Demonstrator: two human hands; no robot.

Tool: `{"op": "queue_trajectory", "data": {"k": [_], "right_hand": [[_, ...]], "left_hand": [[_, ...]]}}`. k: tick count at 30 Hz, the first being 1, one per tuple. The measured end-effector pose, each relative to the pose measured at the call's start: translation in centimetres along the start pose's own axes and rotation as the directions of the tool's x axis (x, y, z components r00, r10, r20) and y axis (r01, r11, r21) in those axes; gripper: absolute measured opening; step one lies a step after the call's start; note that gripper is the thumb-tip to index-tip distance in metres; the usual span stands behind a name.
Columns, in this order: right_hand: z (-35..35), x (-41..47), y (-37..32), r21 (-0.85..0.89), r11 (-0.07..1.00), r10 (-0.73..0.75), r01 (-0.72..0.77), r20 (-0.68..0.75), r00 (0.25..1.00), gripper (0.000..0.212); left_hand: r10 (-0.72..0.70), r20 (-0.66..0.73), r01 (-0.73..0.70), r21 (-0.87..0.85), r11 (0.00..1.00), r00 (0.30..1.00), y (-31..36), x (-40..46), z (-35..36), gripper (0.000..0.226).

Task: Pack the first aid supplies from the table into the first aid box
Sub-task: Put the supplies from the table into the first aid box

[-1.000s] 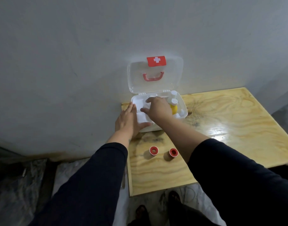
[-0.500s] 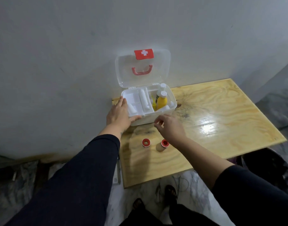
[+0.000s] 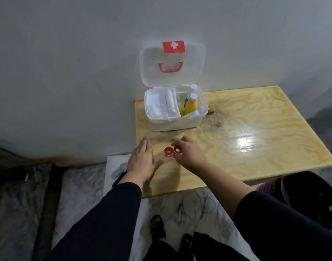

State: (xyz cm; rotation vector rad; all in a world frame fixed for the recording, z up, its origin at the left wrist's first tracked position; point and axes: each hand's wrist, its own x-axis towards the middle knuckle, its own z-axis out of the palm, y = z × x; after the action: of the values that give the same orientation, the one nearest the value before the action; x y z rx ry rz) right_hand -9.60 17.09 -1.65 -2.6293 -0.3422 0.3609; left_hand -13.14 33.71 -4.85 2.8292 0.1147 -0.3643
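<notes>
The white first aid box (image 3: pixel 175 124) stands open at the table's back left corner, its clear lid (image 3: pixel 172 76) leaning on the wall. Inside are a yellow bottle (image 3: pixel 191 106), white bottles and white rolls (image 3: pixel 169 102). Two small red-rimmed tape rolls are in front of the box. My right hand (image 3: pixel 187 151) pinches the right tape roll (image 3: pixel 178 150), tilted up off the wood. The left tape roll (image 3: pixel 168 151) lies flat on the table just beside it. My left hand (image 3: pixel 142 159) rests flat and open near the table's left edge, holding nothing.
The glossy wooden table (image 3: pixel 255 132) stretches to the right of the box. A grey wall is behind it. A dark bag (image 3: pixel 308 196) sits on the floor at the right. My feet (image 3: pixel 157 225) and marbled floor are below the table's front edge.
Both hands have left the box and come back toward the table's front. My right hand has taken hold of the right tape roll; my left hand moved down flat onto the table.
</notes>
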Motion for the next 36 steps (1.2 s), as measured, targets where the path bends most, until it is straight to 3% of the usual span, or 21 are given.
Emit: {"op": "queue_trajectory", "data": {"k": [7, 21, 24, 36], "right_hand": [[1.1, 1.9, -2.2, -0.015, 0.993, -0.120, 0.121, 0.057, 0.991, 0.039], [1.0, 1.3, -1.5, 0.045, 0.990, -0.139, 0.135, 0.099, 0.985, 0.026], [0.8, 1.0, -1.2, 0.011, 0.987, -0.159, 0.159, 0.145, 0.977, 0.034], [0.7, 0.0, -0.2, -0.127, 0.965, -0.212, 0.230, 0.138, 0.967, 0.027]], "left_hand": [[0.047, -0.021, -0.048, -0.033, 0.998, 0.999, -0.1, -0.5, 0.2, 0.089], [0.033, 0.032, -0.034, 0.013, 0.999, 0.999, 0.0, -0.2, 0.2, 0.091], [0.032, 0.047, -0.034, 0.040, 0.999, 0.998, 0.1, -0.1, 0.2, 0.091], [0.013, 0.084, -0.020, 0.083, 0.996, 0.996, 0.4, -0.1, 0.1, 0.090]]}}
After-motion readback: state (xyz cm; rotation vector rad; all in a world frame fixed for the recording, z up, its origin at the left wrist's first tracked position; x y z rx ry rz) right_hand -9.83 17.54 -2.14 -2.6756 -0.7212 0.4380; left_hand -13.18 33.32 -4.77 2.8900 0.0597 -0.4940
